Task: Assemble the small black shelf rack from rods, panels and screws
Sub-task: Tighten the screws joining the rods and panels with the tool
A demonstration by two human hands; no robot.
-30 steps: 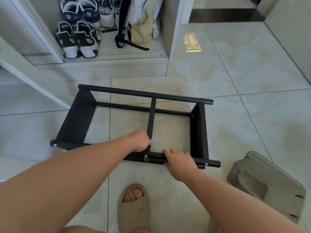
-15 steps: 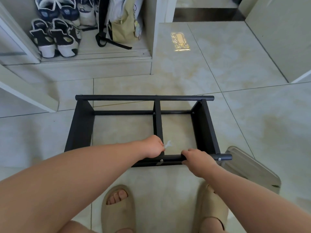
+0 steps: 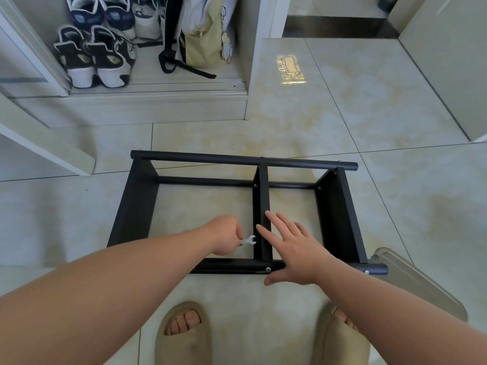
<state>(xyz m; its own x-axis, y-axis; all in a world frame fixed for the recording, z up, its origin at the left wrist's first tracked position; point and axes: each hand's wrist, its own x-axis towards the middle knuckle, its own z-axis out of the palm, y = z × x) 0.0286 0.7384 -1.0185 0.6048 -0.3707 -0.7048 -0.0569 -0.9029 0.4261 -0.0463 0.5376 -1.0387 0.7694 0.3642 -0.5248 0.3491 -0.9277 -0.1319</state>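
We pinch the wrench point(image 3: 249, 240) in our left hand point(image 3: 225, 238), right hand point(image 3: 295, 248) flat and spread over the rack point(image 3: 245, 160); best brace the divider point(image 3: 262, 206) while tightening.

The right hand point(image 3: 292, 248) no longer grips the near rod point(image 3: 232, 266); it lies open, fingers spread over the middle panel point(image 3: 261, 196) (the left hand's point(image 3: 224, 237) wrench point(image 3: 249, 240) now shows clearly).
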